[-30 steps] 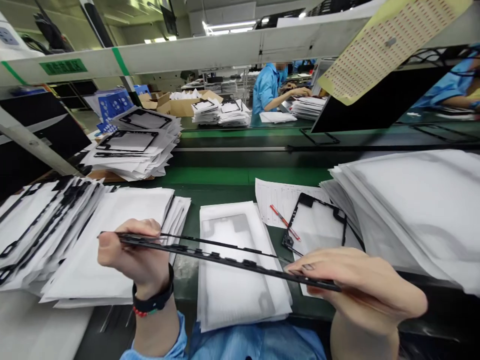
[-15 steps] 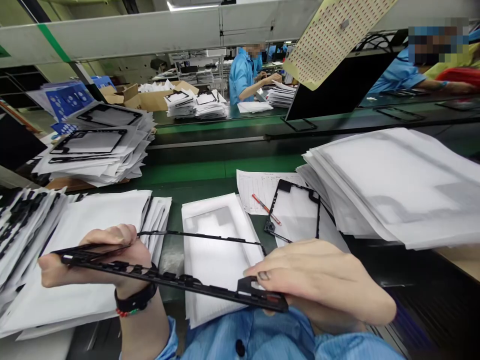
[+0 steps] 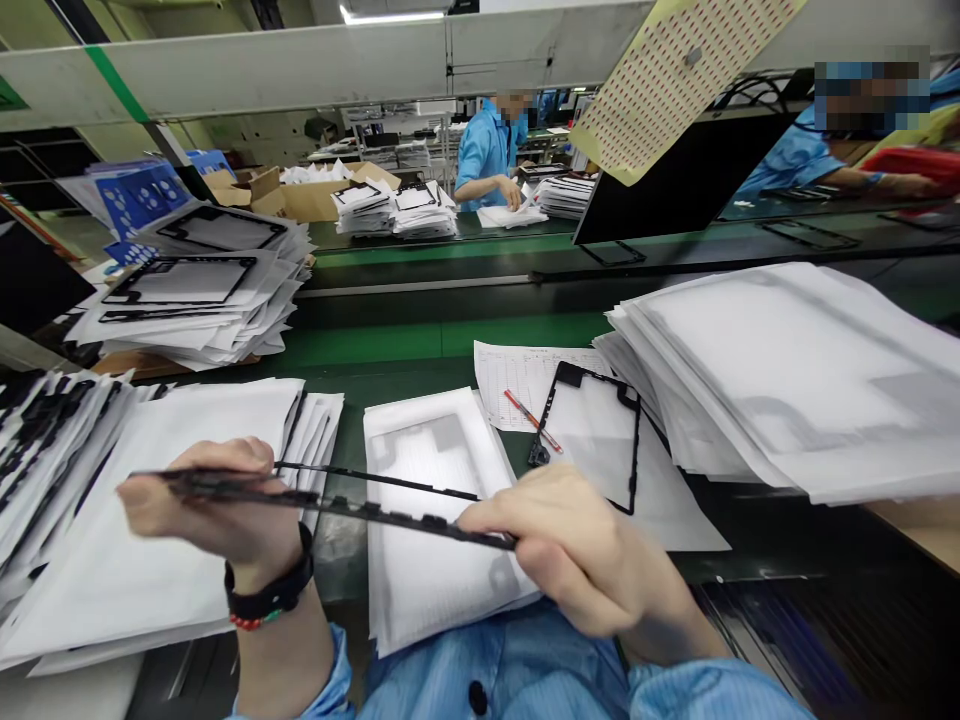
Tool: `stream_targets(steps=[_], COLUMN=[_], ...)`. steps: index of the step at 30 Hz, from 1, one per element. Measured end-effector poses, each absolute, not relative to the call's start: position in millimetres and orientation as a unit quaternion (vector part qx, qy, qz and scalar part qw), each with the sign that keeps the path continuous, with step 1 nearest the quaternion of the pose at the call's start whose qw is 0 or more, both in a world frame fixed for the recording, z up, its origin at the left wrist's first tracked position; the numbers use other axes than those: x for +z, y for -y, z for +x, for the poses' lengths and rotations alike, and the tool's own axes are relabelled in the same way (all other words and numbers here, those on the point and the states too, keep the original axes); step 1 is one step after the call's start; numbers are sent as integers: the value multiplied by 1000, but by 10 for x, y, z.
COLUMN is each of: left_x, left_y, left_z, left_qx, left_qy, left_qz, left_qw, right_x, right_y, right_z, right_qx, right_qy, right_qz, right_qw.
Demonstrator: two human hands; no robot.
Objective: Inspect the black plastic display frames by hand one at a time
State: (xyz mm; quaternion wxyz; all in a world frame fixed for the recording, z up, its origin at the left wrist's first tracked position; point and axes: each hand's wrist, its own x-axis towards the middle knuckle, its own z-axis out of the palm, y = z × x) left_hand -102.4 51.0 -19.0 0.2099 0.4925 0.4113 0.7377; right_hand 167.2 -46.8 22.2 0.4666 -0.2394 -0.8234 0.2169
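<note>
A thin black plastic frame [image 3: 360,508] is held between my two hands, seen nearly edge-on above the bench. My left hand [image 3: 232,510], with a black band and beads at the wrist, grips its left end between thumb and fingers. At the right end, my right hand [image 3: 577,545] pinches the frame with thumb and fingers. Below it lies a white sleeve [image 3: 427,440] with a frame's outline showing through. Another black frame [image 3: 636,450] rests on white sheets to the right, beyond my right hand.
Stacked white sleeves [image 3: 765,370] stand at the right, and more sleeves with frames [image 3: 217,330] at the far left. A red pen [image 3: 525,408] lies on a printed sheet [image 3: 499,365]. A dark monitor [image 3: 675,185] stands behind. A co-worker [image 3: 484,150] in blue handles papers across the bench.
The held frame's right end has risen and turned more edge-on. My right hand has moved up and left with it, and my left hand slightly right.
</note>
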Motion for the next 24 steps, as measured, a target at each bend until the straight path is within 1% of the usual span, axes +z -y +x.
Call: stream_targets(steps=[2,4,5,6,8,10,12,14,15,17,20,22,24], left_x=[-158,-169,-193,-225,-302,-374,-423,-439,-432,-382,-220,-85,36], left_y=[-582,-617,-611,-588,-498,-379,-273,-200,-177,-154,-166,-200,-243], left_z=[-967,-904,-869,-833,-761,-702,-663,-639,-630,-615,-608,-618,-631], left_qx=[730,689,668,656,652,661,677,688,686,645,544,514,500], left_qy=[-408,-454,-486,-510,-542,-540,-529,-527,-519,-475,-381,-356,-323], left_qz=[491,499,500,494,465,429,392,357,345,339,313,218,85], left_qw=[244,266,260,254,255,293,328,349,377,494,679,749,799], right_x=[210,190,173,152,101,58,39,46,56,78,89,70,40], right_y=[378,287,246,211,165,150,150,145,138,121,123,163,228], right_z=[1701,1753,1783,1811,1854,1865,1841,1789,1759,1700,1640,1629,1635], right_qx=[370,531,595,644,704,746,759,745,730,702,674,657,646], right_qy=[786,694,642,596,527,475,441,428,429,432,438,446,459], right_qz=[-243,-240,-229,-210,-174,-156,-159,-169,-178,-200,-233,-230,-198], right_qw=[431,423,426,431,443,441,453,483,502,530,547,562,577])
